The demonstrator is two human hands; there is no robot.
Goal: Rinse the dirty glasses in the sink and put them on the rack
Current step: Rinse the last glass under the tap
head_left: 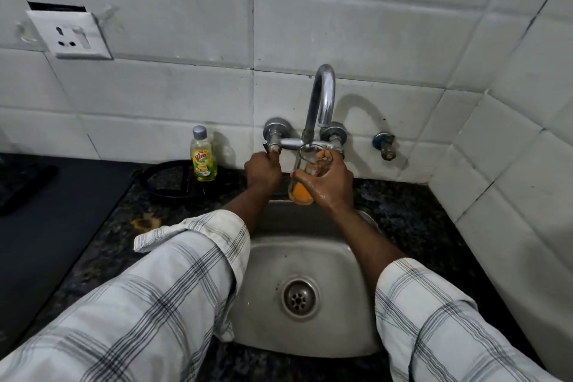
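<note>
My right hand [328,183] grips a clear glass [305,175] with orange residue at its bottom, holding it upright under the spout of the chrome tap [322,96]. My left hand [262,170] is wrapped around the tap's left handle [273,146]. Below both hands lies the steel sink [269,260] with its round drain [299,298]. I cannot make out any water stream. No rack is in view.
A yellow-green dish soap bottle [203,155] stands on the dark granite counter [412,220] left of the tap, beside a black ring-shaped object [161,177]. A black stove surface [46,211] fills the left. White tiled walls close the back and right; a small valve [384,146] sticks out at right.
</note>
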